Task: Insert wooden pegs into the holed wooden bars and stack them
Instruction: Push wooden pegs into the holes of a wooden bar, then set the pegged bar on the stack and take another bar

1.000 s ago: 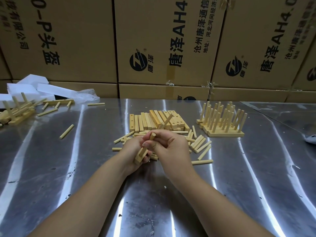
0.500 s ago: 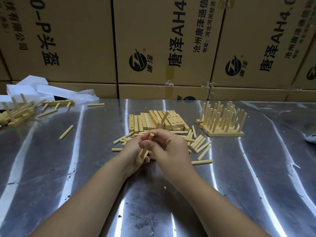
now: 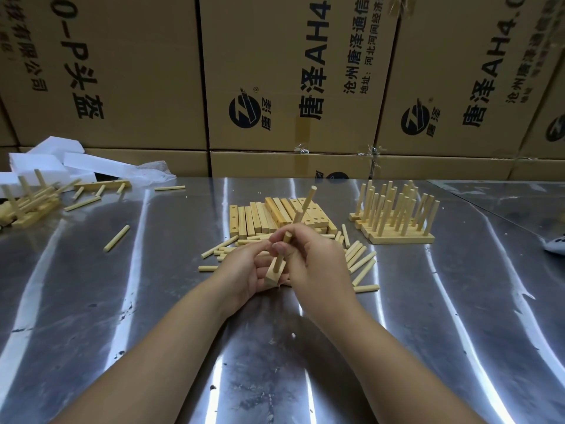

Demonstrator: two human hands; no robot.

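**Q:** Head view: what surface and room were shown?

**A:** A reflective metal tabletop [image 3: 153, 301] ran back to a wall of printed cardboard boxes [image 3: 122, 71]. White foam pieces [image 3: 46, 160] lay at its far left edge.

**Q:** Where was there open room?

**A:** Bare metal lay along the near edge around both forearms, and on the left around a lone peg [image 3: 116, 238]. The middle was crowded: a pile of holed bars [image 3: 260, 218] with loose pegs [image 3: 360, 261] scattered just in front of it. Pegged bars [image 3: 397, 215] stood side by side at far right, and another pegged assembly [image 3: 27, 203] lay at far left.

**Q:** Where was the bar being worked, and how were the grips set?

**A:** At centre, just above the tabletop. The left grip [image 3: 244, 270] curled beneath the bar [image 3: 273, 275] and held it. The right grip [image 3: 318, 264] pinched a near peg [image 3: 282, 249] seated in a hole by the bar's near end.

**Q:** And the orientation?

**A:** The bar's long axis ran away from the viewer, its far end hidden by fingers. The near peg stood almost upright. A far peg [image 3: 305, 203] rose behind the fingers, tilted up and rightward.
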